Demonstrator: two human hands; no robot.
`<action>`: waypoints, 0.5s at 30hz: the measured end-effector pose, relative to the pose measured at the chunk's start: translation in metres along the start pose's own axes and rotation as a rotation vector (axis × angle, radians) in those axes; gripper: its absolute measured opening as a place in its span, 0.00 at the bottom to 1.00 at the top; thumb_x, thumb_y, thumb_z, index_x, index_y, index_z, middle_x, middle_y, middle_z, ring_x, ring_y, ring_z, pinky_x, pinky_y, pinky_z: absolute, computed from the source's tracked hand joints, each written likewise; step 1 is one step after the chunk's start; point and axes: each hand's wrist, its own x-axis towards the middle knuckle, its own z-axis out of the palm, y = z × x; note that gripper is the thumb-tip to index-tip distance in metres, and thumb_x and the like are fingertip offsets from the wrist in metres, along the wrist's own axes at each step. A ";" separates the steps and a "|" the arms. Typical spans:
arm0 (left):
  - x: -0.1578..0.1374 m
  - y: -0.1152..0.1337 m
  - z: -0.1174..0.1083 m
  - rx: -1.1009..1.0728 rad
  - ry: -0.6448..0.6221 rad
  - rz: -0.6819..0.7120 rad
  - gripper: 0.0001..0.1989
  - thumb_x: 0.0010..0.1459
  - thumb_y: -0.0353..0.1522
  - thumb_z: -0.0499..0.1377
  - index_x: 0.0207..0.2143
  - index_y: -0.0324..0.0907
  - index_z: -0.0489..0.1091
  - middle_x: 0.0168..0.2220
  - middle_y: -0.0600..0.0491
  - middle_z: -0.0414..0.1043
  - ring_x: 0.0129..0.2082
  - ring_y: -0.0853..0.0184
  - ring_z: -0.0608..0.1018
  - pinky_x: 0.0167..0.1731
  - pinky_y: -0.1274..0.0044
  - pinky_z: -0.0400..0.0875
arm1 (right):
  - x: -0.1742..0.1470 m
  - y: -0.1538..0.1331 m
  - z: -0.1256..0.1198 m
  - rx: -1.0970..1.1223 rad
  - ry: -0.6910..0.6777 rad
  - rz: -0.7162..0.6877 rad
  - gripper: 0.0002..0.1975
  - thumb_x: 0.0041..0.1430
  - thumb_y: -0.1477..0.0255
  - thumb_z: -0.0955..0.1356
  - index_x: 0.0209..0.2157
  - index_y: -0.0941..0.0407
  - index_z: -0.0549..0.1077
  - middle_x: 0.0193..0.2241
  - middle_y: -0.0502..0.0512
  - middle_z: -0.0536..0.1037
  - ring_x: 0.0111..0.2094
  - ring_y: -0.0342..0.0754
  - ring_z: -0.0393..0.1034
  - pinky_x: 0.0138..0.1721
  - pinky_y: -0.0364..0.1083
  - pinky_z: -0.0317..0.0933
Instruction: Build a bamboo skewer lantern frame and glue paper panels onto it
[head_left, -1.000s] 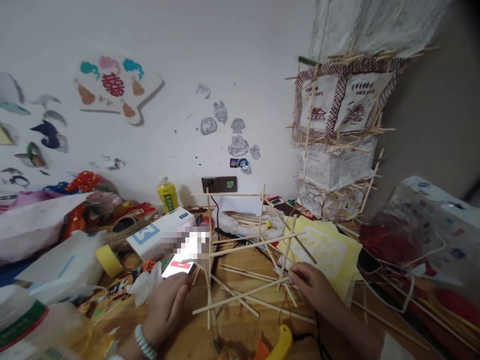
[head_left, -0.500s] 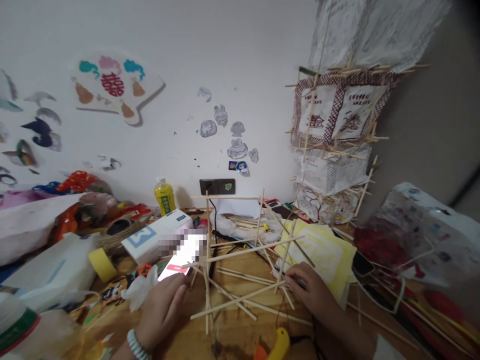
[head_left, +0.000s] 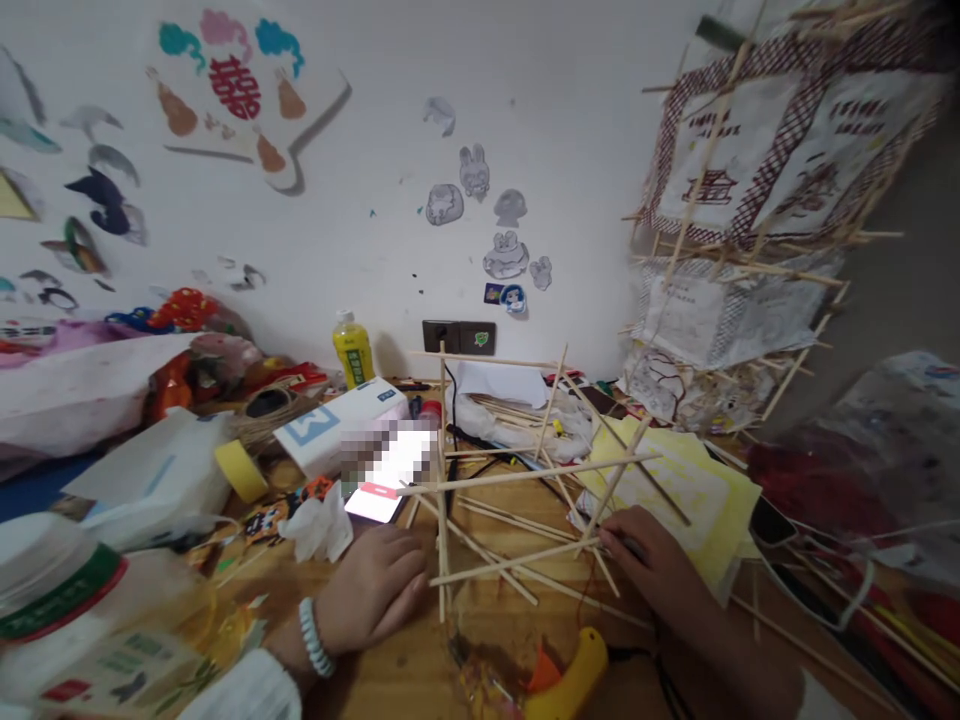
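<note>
The stick frame point(head_left: 525, 474) is matt bare wood; the surface point(head_left: 401, 670), smooth, faintly glossy wood. At its six o'clock, the yellow tool point(head_left: 581, 672) looks smooth plastic; at three, the yellow sheets point(head_left: 716, 500), matt paper.

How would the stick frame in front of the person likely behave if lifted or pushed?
The stick frame is probably light for its size, being thin sticks around open gaps. It may skew at the corners under a push, as no panels fill its sides. Its protruding ends could snag; one stick overlaps the yellow sheets in this view.
</note>
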 end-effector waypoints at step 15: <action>0.002 -0.003 0.000 -0.349 -0.235 -0.195 0.30 0.62 0.48 0.30 0.23 0.43 0.61 0.24 0.51 0.68 0.25 0.67 0.68 0.28 0.76 0.60 | -0.004 0.013 0.002 -0.135 0.017 -0.105 0.15 0.63 0.62 0.59 0.30 0.52 0.72 0.30 0.54 0.75 0.33 0.49 0.69 0.35 0.46 0.65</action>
